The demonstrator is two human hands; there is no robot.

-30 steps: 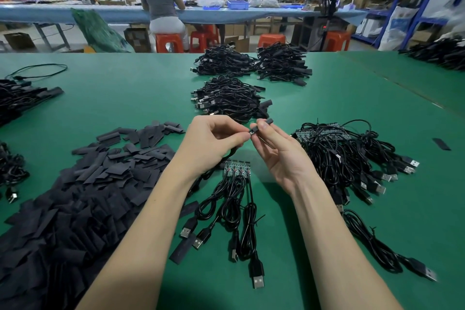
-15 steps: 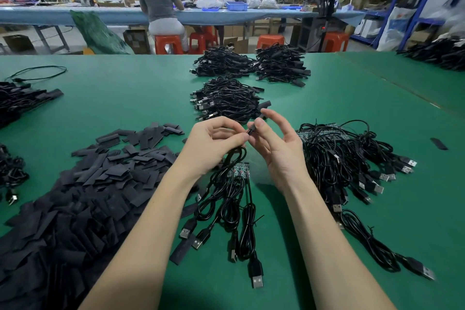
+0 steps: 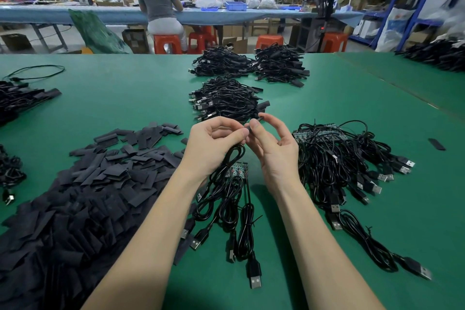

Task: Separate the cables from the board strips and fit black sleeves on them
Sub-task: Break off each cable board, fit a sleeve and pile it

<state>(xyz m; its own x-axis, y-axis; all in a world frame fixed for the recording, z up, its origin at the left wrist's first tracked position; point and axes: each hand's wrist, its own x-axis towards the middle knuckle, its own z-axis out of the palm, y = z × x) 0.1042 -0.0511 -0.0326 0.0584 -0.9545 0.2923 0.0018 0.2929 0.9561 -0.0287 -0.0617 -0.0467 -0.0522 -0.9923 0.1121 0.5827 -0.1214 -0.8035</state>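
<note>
now black sleeve (image 3: 254,124) pinched between left hand (image 3: 216,143), right hand (image 3: 274,148) fingertips.

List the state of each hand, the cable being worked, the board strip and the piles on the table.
left hand: pinching the cable near its end.
right hand: fingertips on the black sleeve.
cable: lifted, loop hanging below the hands.
board strip: flat on the table, cables attached.
sleeve pile: loose, heaped at left.
unprocessed bundle: tangled, on boards, at right.
</note>
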